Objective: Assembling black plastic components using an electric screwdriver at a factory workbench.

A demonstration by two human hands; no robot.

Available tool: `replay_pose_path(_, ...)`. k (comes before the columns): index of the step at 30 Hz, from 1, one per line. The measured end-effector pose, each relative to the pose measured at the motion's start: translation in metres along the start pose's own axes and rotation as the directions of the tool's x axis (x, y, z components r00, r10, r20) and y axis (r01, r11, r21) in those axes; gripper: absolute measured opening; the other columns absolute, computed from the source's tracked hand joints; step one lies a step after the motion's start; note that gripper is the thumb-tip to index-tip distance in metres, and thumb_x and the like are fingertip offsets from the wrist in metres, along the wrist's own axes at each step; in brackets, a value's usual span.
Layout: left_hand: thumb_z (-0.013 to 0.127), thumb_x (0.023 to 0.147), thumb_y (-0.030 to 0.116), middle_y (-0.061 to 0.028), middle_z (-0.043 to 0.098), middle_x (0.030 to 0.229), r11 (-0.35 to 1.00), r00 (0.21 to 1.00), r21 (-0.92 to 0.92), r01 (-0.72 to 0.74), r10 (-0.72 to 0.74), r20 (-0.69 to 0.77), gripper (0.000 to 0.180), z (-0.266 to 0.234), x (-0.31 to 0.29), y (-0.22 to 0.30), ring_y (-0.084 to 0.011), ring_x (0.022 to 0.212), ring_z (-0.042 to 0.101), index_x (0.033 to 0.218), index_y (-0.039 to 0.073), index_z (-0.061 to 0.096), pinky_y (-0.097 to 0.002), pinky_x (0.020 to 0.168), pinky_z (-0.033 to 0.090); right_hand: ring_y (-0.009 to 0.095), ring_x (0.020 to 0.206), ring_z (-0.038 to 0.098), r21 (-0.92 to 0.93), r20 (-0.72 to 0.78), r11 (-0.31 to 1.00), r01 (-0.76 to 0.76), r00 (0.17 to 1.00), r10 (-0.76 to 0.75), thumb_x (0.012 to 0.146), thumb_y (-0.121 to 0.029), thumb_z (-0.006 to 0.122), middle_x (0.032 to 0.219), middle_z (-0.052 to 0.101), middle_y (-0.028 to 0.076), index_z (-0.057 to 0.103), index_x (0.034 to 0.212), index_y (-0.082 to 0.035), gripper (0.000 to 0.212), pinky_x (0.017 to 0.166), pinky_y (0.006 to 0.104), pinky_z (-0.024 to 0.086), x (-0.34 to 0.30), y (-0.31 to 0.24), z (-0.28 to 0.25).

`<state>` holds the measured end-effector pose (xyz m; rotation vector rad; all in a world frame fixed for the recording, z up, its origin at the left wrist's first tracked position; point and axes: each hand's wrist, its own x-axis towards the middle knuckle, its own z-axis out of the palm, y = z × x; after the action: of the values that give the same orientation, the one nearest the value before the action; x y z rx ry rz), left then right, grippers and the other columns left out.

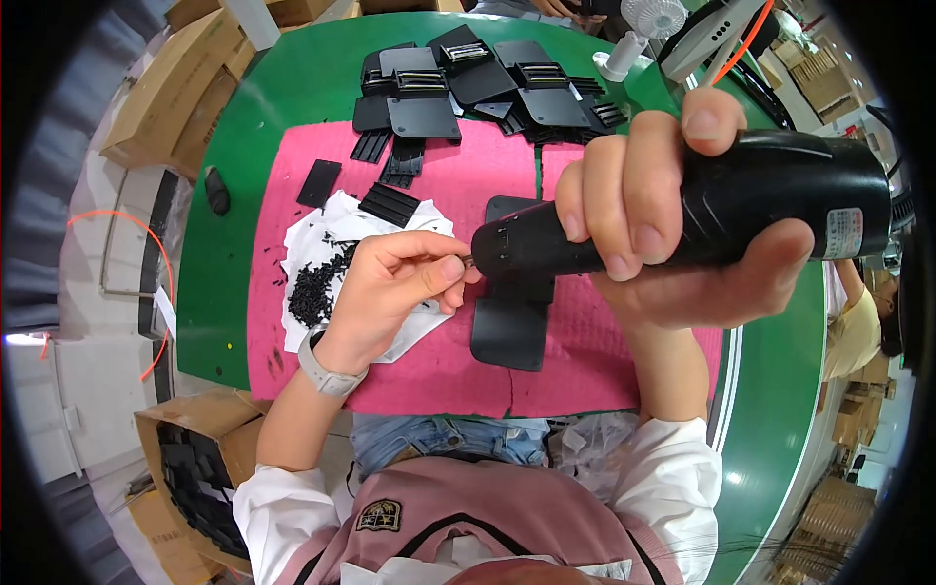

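My right hand point(648, 190) is wrapped round a thick black power screwdriver point(785, 195), held nearly level with its nose toward the left. At that nose, my left hand point(395, 283) pinches thumb against fingertips; a small metallic bit of something shows there, too small to name. Beneath the tool lies a black flat-plated part point(509, 333) on the pink mat, its middle hidden by the screwdriver. Left of my left hand, a heap of small black screws point(314, 292) rests on crumpled white sheeting point(304, 239), beside a ribbed black piece point(389, 204).
Several black plate parts with metal strips point(424, 117) are piled at the back of the pink mat point(390, 395) on the green table point(255, 107). A small white fan point(651, 19) stands at the back right. An open carton point(210, 414) of black pieces sits lower left.
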<state>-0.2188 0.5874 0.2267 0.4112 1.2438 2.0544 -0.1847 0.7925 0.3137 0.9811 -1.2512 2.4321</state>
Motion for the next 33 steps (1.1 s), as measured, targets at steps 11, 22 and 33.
replay_pose_path(11, 0.064, 0.086, 0.004, -0.0136, 0.067, 0.086, 0.991, 0.999, -0.132, -0.016, 0.022, 0.040, 0.016, 0.000, -0.001, -0.004, -0.0110, 0.065, 0.060, 0.100, -0.004, 0.065, -0.0239, 0.058, 0.051, 0.010, 0.056, 0.047, -0.012, 0.125, 0.994, 0.113, 0.986, -0.110, 0.085, -0.058, 0.054, 0.071, 0.049, -0.002, 0.046, 0.118, -0.011, 0.058, 0.066, 0.0298, 0.040, -0.001, 0.009, -0.007)
replay_pose_path(22, 0.065, 0.083, 0.007, -0.0064, 0.064, 0.071, 0.782, 0.987, 0.620, -0.063, 0.141, -0.077, 0.010, 0.010, 0.001, -0.017, -0.0076, 0.054, 0.053, 0.084, -0.003, 0.065, -0.0222, 0.052, 0.043, 0.011, 0.045, 0.042, -0.369, -0.103, 0.894, -0.252, 0.968, 0.230, 0.083, -0.040, 0.059, 0.059, 0.047, 0.003, 0.045, 0.105, -0.001, 0.047, 0.045, 0.0258, 0.036, 0.000, -0.006, 0.004)
replay_pose_path(33, 0.069, 0.080, 0.009, -0.0093, 0.064, 0.066, 0.768, 0.989, 0.640, -0.024, 0.112, -0.098, 0.016, 0.019, 0.005, -0.028, -0.0097, 0.053, 0.059, 0.078, -0.004, 0.061, -0.0224, 0.050, 0.045, 0.010, 0.043, 0.042, -0.359, -0.098, 0.880, -0.310, 0.951, 0.294, 0.077, -0.029, 0.067, 0.056, 0.046, 0.003, 0.044, 0.093, 0.000, 0.041, 0.041, 0.0237, 0.035, -0.002, 0.013, 0.001)
